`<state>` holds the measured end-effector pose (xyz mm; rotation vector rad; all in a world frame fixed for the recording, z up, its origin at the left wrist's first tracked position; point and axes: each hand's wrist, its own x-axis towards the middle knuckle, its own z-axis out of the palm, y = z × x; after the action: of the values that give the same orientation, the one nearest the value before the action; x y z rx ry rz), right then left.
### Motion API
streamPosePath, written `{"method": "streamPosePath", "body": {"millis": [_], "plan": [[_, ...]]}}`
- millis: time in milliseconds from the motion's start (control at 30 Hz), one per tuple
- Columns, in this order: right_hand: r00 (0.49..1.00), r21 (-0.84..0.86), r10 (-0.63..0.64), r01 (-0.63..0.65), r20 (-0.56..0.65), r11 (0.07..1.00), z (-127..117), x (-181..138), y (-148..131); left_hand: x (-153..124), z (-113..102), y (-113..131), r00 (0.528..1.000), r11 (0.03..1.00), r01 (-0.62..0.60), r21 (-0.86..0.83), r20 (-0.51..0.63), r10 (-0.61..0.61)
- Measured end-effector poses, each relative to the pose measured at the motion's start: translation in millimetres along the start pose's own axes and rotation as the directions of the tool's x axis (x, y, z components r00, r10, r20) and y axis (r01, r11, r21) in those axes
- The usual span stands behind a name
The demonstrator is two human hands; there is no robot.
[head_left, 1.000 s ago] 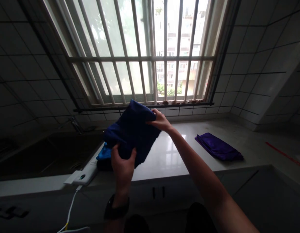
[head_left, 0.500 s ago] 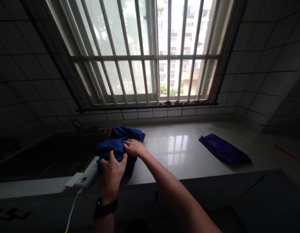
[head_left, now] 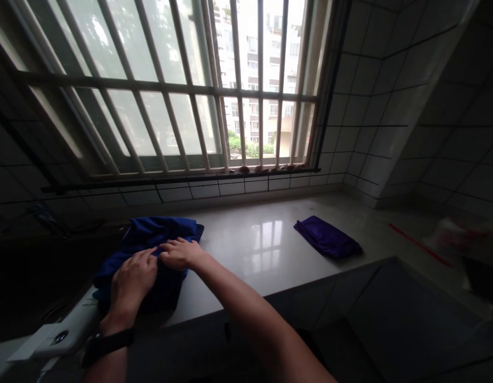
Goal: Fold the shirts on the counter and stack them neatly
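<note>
A pile of blue fabric (head_left: pixel 161 230) lies on the counter at the left, rumpled on top, with darker cloth beneath it. My left hand (head_left: pixel 135 274), with a dark watch band on the wrist, rests on its near part with the fingers stretched out. Beside it, my right hand (head_left: pixel 180 252) lies on the middle of the fabric, fingers extended over the top, close to the left fingertips. Further right, apart from both hands, is a folded purple cloth (head_left: pixel 328 238).
A white power strip (head_left: pixel 73 327) sits at the counter's left front, beside the dark sink (head_left: pixel 26 276). Pale countertop (head_left: pixel 230 250) spans between the cloths. At the right lie a red strip (head_left: pixel 420 244) and a blurred plastic bag (head_left: pixel 454 236). A barred window (head_left: pixel 162 88) is behind.
The view has turned to the right, so the cloths appear further left. My left hand has gone from a spread grip at the fabric's near edge to lying flatter on top.
</note>
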<state>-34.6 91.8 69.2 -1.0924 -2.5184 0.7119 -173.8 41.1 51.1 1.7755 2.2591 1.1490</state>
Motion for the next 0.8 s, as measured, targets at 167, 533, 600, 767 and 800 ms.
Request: {"method": "streamPosePath", "body": {"millis": [167,533,600,767,800], "plan": [[0.969,-0.01,-0.152,0.153,-0.193,0.988,-21,-86,26,-5,-13,9,0.995,0.995,0.083,0.05,0.059,-0.086],[0.821,-0.189,0.275,-0.413,-0.5,0.891,-22,-236,143,-18,-25,46,0.998,0.994,-0.044,0.103,-0.047,0.049],[0.845,-0.232,0.266,-0.405,-0.464,0.884,-15,-234,149,-34,-23,69,0.967,0.981,-0.149,0.126,-0.189,0.171],[0.856,-0.25,0.266,-0.403,-0.443,0.88,-13,-230,148,-91,21,112,0.935,0.932,-0.314,-0.181,0.11,0.337],[0.857,-0.254,0.267,-0.404,-0.44,0.878,-14,-231,147,-100,34,114,0.915,0.925,-0.26,-0.276,0.237,0.327]]}}
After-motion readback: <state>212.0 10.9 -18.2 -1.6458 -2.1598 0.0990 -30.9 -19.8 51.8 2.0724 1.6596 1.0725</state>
